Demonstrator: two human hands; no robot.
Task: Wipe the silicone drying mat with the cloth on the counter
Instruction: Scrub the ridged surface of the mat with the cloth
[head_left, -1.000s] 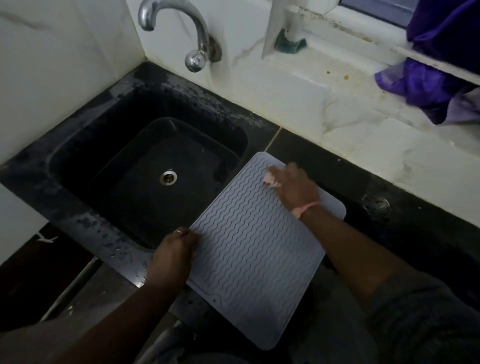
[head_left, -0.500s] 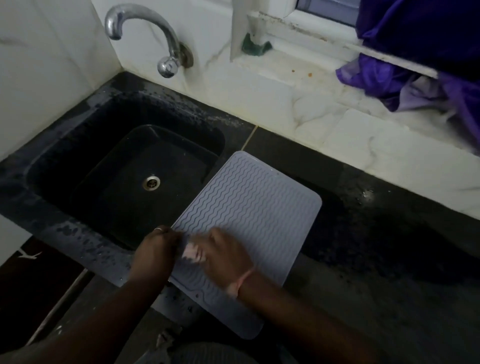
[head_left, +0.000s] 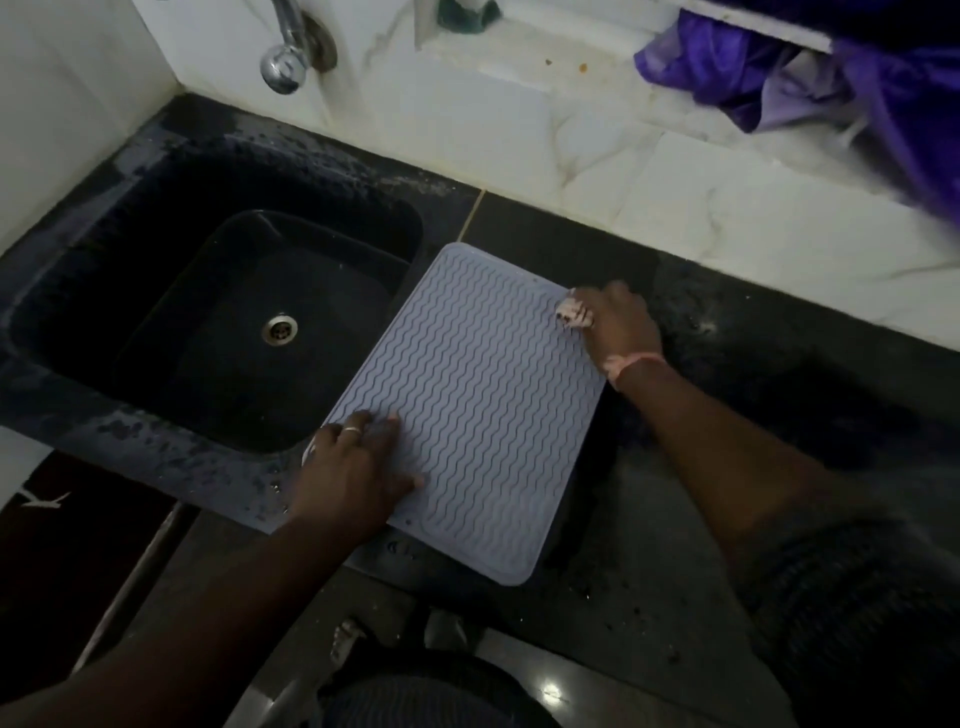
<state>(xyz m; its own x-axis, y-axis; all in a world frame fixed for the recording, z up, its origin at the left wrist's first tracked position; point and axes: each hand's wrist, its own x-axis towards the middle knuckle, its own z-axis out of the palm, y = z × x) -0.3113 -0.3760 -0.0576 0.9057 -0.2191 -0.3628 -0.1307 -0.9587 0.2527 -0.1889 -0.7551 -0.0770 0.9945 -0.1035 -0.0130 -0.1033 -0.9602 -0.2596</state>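
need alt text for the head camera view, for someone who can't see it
A person's right hand presses a small cloth on the far right corner of a grey ridged mat, while the left hand lies flat on its near left edge. The mat lies on a dark counter, partly overhanging a black sink.

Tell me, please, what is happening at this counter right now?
A person is wiping a grey silicone drying mat lying on the black counter beside the sink. The left hand presses flat on the mat's near left corner, steadying it. The right hand holds a small bunched cloth at the mat's far right corner.
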